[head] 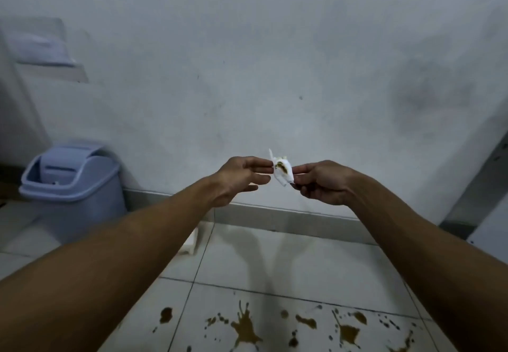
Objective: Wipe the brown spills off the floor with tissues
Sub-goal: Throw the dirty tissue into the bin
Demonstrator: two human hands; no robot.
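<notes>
A small crumpled white tissue (282,171) with a brown stain hangs in the air in front of the wall, between my two hands. My left hand (238,178) pinches its left edge with thumb and forefinger, the other fingers stretched out. My right hand (321,182) pinches its right edge, fingers curled. Brown spills (246,327) lie splattered across the white floor tiles at the bottom of the view, with more blotches (347,332) to the right.
A light blue bin (74,186) with a swing lid stands at the left against the wall. A small white object (192,241) sits on the floor by the skirting, partly behind my left forearm. A grey frame edge (478,186) rises at the right.
</notes>
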